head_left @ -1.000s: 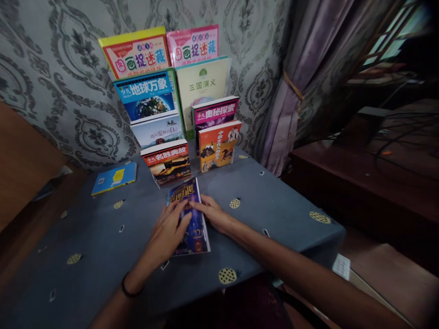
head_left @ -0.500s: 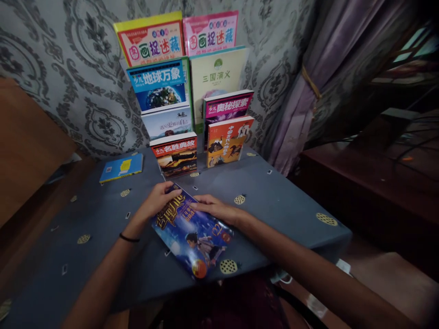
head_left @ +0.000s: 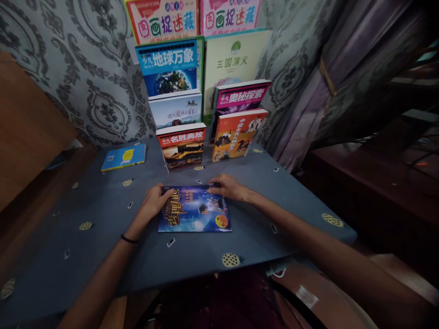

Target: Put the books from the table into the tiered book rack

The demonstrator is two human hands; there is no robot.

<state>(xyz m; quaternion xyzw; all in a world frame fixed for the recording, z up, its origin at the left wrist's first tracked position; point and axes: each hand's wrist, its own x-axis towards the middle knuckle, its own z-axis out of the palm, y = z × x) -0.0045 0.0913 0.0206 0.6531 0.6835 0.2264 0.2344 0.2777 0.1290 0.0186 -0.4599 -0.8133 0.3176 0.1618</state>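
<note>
Fingers of your left hand (head_left: 155, 200) and right hand (head_left: 227, 186) grasp the dark-blue book (head_left: 192, 214) by its far corners, on or just above the table (head_left: 291, 224), outside the rows where upright books (head_left: 185, 148) already stand, the light-blue book (head_left: 118, 159) also lying apart.

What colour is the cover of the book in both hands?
The book has a mostly blue cover with gold lettering, best seen in the head view.
</note>
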